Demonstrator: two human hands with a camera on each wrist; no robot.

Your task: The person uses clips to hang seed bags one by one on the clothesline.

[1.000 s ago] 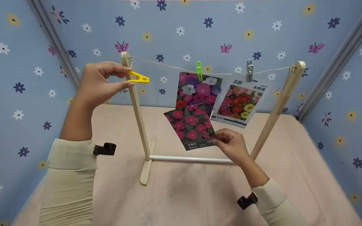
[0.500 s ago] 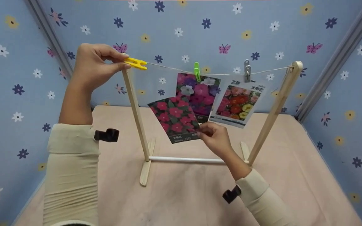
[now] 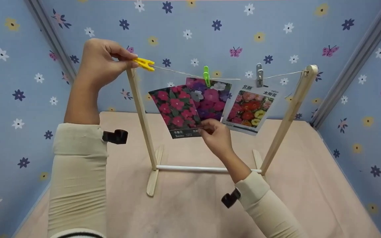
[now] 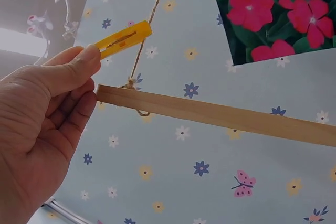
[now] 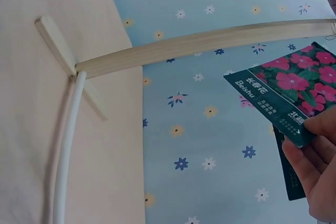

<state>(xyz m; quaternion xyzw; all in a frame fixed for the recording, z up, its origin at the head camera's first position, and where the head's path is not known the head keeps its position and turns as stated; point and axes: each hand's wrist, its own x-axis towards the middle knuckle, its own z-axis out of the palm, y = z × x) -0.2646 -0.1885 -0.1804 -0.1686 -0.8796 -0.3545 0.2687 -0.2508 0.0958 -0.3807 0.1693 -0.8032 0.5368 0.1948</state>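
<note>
My left hand (image 3: pixel 103 64) pinches a yellow clothespin (image 3: pixel 145 63) between thumb and fingers, at the string's left end beside the post top. In the left wrist view the clothespin (image 4: pixel 124 39) overlaps the string (image 4: pixel 140 53). My right hand (image 3: pixel 217 137) pinches the lower right corner of a seed packet with pink flowers (image 3: pixel 179 109), held tilted below the string. In the right wrist view its dark green label (image 5: pixel 268 103) faces the camera. Behind it, a packet of purple and pink flowers (image 3: pixel 212 99) hangs from a green clothespin (image 3: pixel 206 76).
A white packet with red and yellow flowers (image 3: pixel 250 107) hangs on the right from a grey clip (image 3: pixel 259 75). The string runs between two wooden posts (image 3: pixel 141 119), joined low down by a white rod (image 3: pixel 193 168). Flowered blue panels (image 3: pixel 177 19) enclose the pink cloth (image 3: pixel 190 205).
My left hand has risen with the yellow clothespin from below the string to its level. The right hand has carried the pink-flower packet left and upward.
</note>
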